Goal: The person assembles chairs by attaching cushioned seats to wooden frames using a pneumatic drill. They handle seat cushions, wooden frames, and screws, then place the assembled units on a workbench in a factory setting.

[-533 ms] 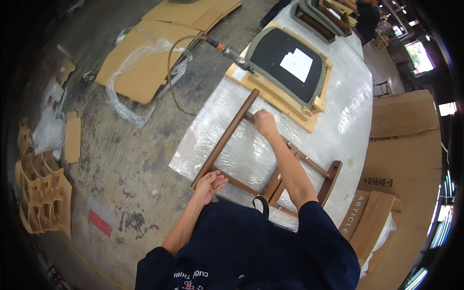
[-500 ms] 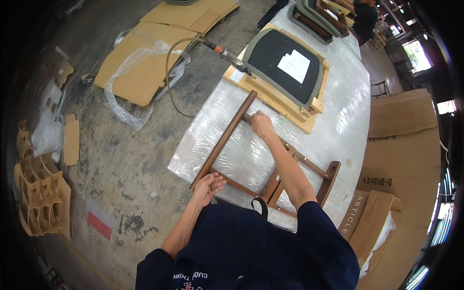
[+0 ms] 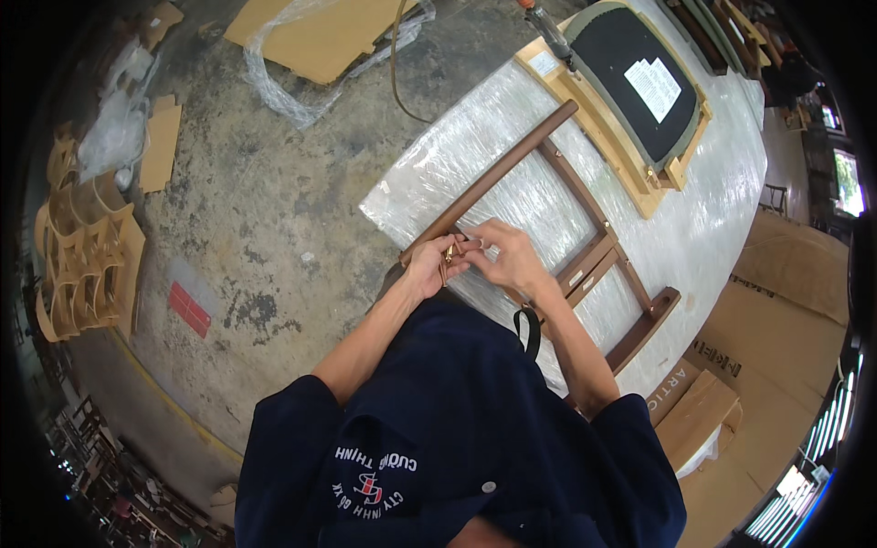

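Observation:
My left hand (image 3: 427,268) is cupped, palm up, around several small brass-coloured bolts (image 3: 449,256) in front of my shirt. The thumb and fingertips of my right hand (image 3: 510,259) meet in a pinch at these bolts; the exact grip is partly hidden. Just beyond both hands lies a brown wooden chair frame (image 3: 512,170) on the wrapped table. It has a long rounded rail at its left, crossbars with brass fittings, and a shorter rail (image 3: 645,329) at its right. My hands cover part of its near crossbar.
A dark upholstered panel (image 3: 607,59) with paper on it rests in a light wooden jig (image 3: 598,137). A power screwdriver (image 3: 551,38) with a hose lies beside it. The table (image 3: 406,187) is wrapped in clear film. Cardboard cartons (image 3: 763,361) stand right; cardboard and plastic film lie on the floor.
My right hand has left the far end of the frame's left rail and come back to the bolts in my left hand. The view has shifted, so the table sits further up and right.

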{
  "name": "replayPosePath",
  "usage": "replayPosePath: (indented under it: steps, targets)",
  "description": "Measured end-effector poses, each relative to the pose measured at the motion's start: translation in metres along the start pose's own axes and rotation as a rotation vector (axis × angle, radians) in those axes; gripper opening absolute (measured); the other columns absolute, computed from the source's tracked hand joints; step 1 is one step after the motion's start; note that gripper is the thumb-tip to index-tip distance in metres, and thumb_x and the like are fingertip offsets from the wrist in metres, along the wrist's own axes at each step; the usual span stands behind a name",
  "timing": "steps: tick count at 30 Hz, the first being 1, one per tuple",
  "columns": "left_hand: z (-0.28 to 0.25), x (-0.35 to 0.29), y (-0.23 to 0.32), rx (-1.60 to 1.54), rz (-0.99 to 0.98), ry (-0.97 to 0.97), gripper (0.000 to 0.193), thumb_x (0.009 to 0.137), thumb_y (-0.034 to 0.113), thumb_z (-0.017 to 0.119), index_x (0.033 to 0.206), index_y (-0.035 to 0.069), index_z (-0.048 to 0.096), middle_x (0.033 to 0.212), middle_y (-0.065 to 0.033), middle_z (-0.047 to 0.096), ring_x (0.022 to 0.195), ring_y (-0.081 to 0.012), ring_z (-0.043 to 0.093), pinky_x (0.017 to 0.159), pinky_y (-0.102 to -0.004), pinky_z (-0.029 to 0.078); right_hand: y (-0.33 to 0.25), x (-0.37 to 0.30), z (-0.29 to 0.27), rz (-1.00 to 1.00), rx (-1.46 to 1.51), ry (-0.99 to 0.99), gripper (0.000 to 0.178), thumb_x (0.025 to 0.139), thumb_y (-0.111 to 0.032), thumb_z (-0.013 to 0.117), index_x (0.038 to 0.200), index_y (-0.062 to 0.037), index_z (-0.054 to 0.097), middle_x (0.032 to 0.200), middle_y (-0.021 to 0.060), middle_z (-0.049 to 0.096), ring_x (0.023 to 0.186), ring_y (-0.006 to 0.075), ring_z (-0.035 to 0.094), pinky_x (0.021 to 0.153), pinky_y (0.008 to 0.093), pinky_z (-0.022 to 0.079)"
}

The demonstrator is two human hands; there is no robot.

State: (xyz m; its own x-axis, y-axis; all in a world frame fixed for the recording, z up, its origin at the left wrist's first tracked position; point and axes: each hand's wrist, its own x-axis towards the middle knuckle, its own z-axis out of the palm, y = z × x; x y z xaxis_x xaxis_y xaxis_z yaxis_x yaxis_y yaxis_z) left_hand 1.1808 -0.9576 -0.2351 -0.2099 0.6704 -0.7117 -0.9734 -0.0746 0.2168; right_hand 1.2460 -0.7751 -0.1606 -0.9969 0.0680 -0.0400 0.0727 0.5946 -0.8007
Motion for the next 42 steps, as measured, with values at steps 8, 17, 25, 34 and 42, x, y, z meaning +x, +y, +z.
replayPosePath:
  steps: [8, 17, 25, 34, 42]
  targets:
    - [-0.009, 0.007, -0.005, 0.042, -0.126, 0.075, 0.024, 0.107, 0.022, 0.047, 0.112, 0.004, 0.063, 0.095, -0.0057, 0.071, 0.082, -0.0149, 0.069, 0.065, -0.0274, 0.057, -0.001, -0.018, 0.032, -0.049, 0.014, 0.101, 0.018, 0.083, -0.004, 0.073, 0.100, -0.0042, 0.075, 0.093, 0.0148, 0.071, 0.080, 0.0321, 0.069, 0.072, 0.0383, 0.056]
    - [-0.024, -0.022, -0.010, 0.101, -0.144, 0.172, 0.029, 0.108, 0.029, 0.044, 0.112, 0.005, 0.060, 0.088, -0.0054, 0.062, 0.075, -0.0168, 0.062, 0.065, -0.0296, 0.054, 0.015, -0.019, 0.053, 0.291, 0.002, 0.217, 0.015, 0.088, -0.009, 0.071, 0.102, -0.0038, 0.076, 0.091, 0.0138, 0.073, 0.074, 0.0246, 0.070, 0.065, 0.0332, 0.053]
    - [-0.038, -0.018, -0.010, -0.063, -0.206, 0.033, 0.037, 0.109, 0.034, 0.038, 0.114, 0.005, 0.061, 0.085, -0.0053, 0.063, 0.075, -0.0195, 0.063, 0.070, -0.0344, 0.056, 0.015, -0.028, 0.051, 0.230, -0.082, 0.226, 0.015, 0.087, -0.009, 0.072, 0.101, -0.0034, 0.076, 0.090, 0.0148, 0.072, 0.073, 0.0280, 0.069, 0.063, 0.0347, 0.053]
    - [-0.034, -0.011, -0.008, -0.045, -0.237, 0.044, 0.034, 0.109, 0.028, 0.034, 0.118, 0.003, 0.056, 0.094, -0.0091, 0.063, 0.091, -0.0255, 0.065, 0.088, -0.0433, 0.057, 0.013, -0.029, 0.062, 0.154, -0.112, 0.187, 0.015, 0.083, -0.002, 0.071, 0.098, 0.0002, 0.073, 0.088, 0.0173, 0.069, 0.079, 0.0377, 0.068, 0.070, 0.0423, 0.055]
    - [-0.031, -0.009, -0.006, 0.032, -0.278, 0.034, 0.036, 0.110, 0.028, 0.032, 0.118, 0.002, 0.055, 0.102, -0.0114, 0.064, 0.103, -0.0288, 0.066, 0.097, -0.0494, 0.055, 0.004, -0.022, 0.078, 0.301, -0.164, 0.387, 0.031, 0.085, -0.002, 0.070, 0.116, -0.0026, 0.068, 0.093, 0.0167, 0.066, 0.075, 0.0354, 0.068, 0.066, 0.0402, 0.055]
